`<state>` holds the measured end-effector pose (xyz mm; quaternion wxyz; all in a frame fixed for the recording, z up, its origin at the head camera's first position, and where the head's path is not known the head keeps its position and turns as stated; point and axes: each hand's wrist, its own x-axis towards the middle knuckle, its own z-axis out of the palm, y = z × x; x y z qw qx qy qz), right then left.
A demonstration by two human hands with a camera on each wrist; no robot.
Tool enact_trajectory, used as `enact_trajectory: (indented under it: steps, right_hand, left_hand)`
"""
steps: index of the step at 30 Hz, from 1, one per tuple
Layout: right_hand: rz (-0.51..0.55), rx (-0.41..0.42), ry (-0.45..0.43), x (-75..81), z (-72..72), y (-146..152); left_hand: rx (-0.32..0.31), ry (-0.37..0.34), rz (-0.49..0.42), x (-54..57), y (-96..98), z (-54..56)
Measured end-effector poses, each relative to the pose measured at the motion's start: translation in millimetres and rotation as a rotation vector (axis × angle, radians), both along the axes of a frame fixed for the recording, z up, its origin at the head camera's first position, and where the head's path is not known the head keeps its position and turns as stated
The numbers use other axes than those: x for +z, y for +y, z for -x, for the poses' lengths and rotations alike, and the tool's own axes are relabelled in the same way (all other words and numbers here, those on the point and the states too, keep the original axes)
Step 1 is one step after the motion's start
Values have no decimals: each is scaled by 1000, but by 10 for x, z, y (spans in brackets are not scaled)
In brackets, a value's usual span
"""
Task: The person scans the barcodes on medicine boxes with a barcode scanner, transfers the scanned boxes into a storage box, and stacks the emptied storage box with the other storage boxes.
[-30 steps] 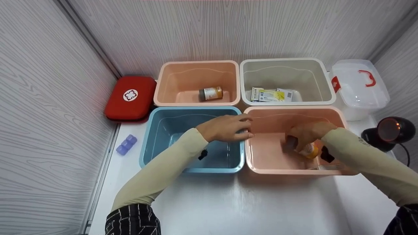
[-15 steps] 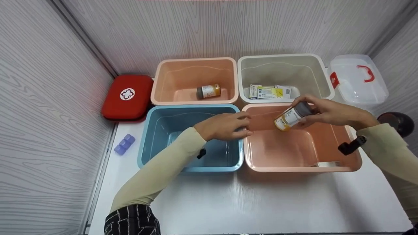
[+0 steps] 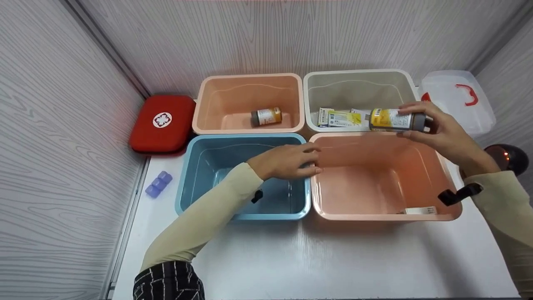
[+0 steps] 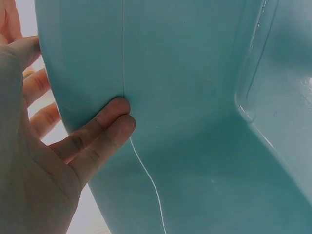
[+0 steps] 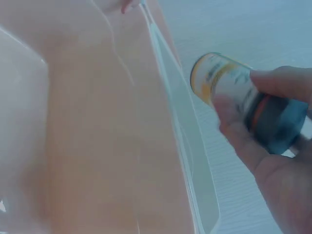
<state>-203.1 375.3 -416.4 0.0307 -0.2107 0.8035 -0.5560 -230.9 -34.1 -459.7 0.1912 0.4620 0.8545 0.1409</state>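
My right hand (image 3: 443, 131) holds a pill bottle (image 3: 389, 118) with a yellow and white label and a dark cap, gripping it near the cap end between thumb and fingers. In the head view it lies nearly level, overlapping the front rim of the beige bin (image 3: 310, 98). The right wrist view shows the bottle (image 5: 222, 80) beyond the peach bin's edge. My left hand (image 3: 285, 161) rests relaxed over the side wall between the blue bin (image 3: 245, 216) and the front peach bin (image 3: 374, 217). Two of its fingers (image 4: 109, 129) touch the blue wall's inner face; others reach past the edge.
Another pill bottle (image 3: 266, 116) lies in the back peach bin (image 3: 247, 78). Medicine boxes (image 3: 344, 118) lie in the beige bin, and a white box (image 3: 420, 211) in the front peach bin. Around stand a red first-aid case (image 3: 162, 135), purple pill organizer (image 3: 158, 184), clear lidded box (image 3: 452, 112) and black device (image 3: 516, 160).
My right hand has lifted the pill bottle out of the front peach bin, then moved it back and right, turning it so its base points left. My left hand has stayed in place.
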Motion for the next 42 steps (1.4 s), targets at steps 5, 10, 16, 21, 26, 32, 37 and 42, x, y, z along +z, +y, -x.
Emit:
enact_trajectory:
  steps: [5,10,16,21,26,32,37,42]
  right_hand:
    - [73,-173,8,-8,-50,60]
    - [270,-229,-2,-63,-109,186]
    - [527,-235,-21,-160,-173,414]
    - [674,-417,-138,-280,-258,662]
    - [805,-583,-247,-528,-390,890]
    - [1043,-744,-351,-911,-570,1000]
    - [1367,-799,-456,-1176,-709,1031]
    - [1549,-799,-533,-1333,-823,1047]
  left_hand:
    - [-7,17,2,-1,-3,0]
    - [-11,16,-9,-9,-5,0]
    - [-4,19,-2,-8,-19,2]
    - [3,10,4,-14,-25,7]
    - [0,5,1,-21,-20,10]
    - [-11,19,1,-17,-20,17]
    - [-9,10,15,-10,-9,18]
    - [1,-3,14,-5,-3,5]
